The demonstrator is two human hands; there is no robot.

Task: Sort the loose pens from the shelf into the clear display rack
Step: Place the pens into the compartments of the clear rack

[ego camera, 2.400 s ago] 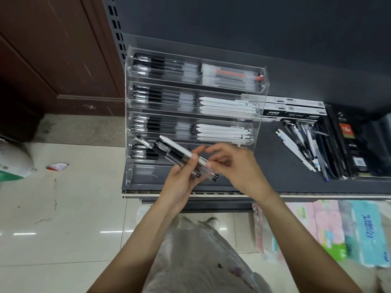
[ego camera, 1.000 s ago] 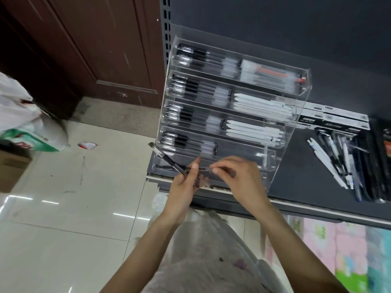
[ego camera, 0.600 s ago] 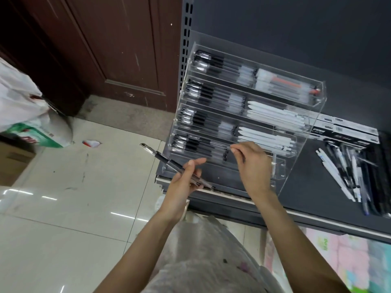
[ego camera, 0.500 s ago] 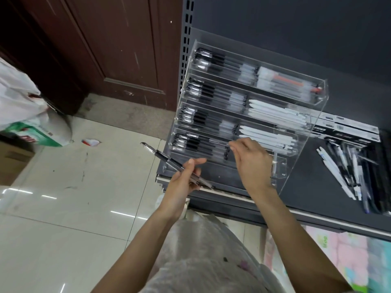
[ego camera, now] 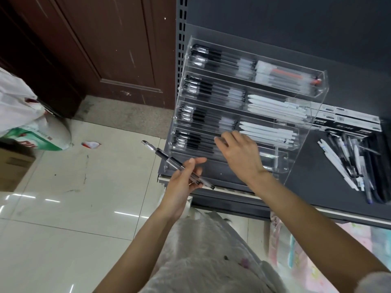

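Observation:
The clear display rack stands on the dark shelf, with black-and-clear pens in its left compartments and white pens on the right. My left hand grips a few black-and-clear pens just in front of the rack's lower left corner. My right hand reaches over the fourth tier down, its fingers stretched out onto the black pens there. I see nothing pinched in it. A pile of loose pens lies on the shelf to the right of the rack.
Flat pen boxes lie behind the loose pile. The shelf's front edge runs below my arms, with pastel packs under it. On the tiled floor at the left sit a white and green bag and a cardboard box.
My right hand left the bundle in my left hand and went up to the rack's lower left compartment. The left hand stayed low with fewer pens. The view swung left.

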